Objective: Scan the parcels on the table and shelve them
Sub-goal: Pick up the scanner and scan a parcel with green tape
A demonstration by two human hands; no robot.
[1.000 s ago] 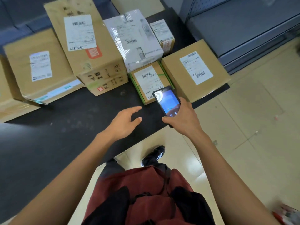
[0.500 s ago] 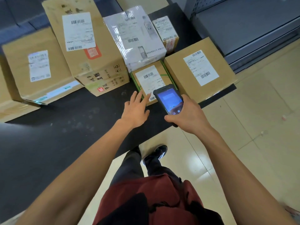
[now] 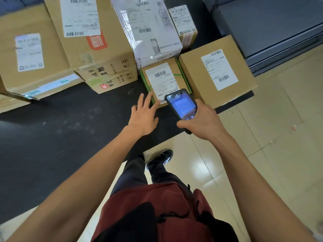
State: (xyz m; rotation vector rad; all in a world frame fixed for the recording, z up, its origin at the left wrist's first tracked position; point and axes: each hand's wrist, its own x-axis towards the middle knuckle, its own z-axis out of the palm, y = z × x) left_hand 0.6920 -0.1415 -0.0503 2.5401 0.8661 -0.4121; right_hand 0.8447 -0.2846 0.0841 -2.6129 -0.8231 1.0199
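Note:
A small flat parcel (image 3: 163, 77) with green strapping and a white barcode label lies near the front edge of the black table (image 3: 52, 137). My left hand (image 3: 143, 116) is spread open, its fingertips touching the parcel's near left corner. My right hand (image 3: 201, 122) grips a black handheld scanner (image 3: 181, 104) with a lit blue screen, held over the parcel's near right corner. A square brown parcel (image 3: 216, 70) lies just to the right, at the table's corner.
Behind stand a white plastic-wrapped parcel (image 3: 148, 27), a small taped box (image 3: 185, 23), a tall brown carton (image 3: 90, 44) and a brown carton (image 3: 29, 51) at the left. Grey metal shelving (image 3: 272, 27) stands at the right. Tiled floor (image 3: 271, 137) lies beneath my legs.
My left hand moved forward across the table and reached the strapped parcel's corner. The scanner moved slightly forward over the parcel. The view closed in on the parcels.

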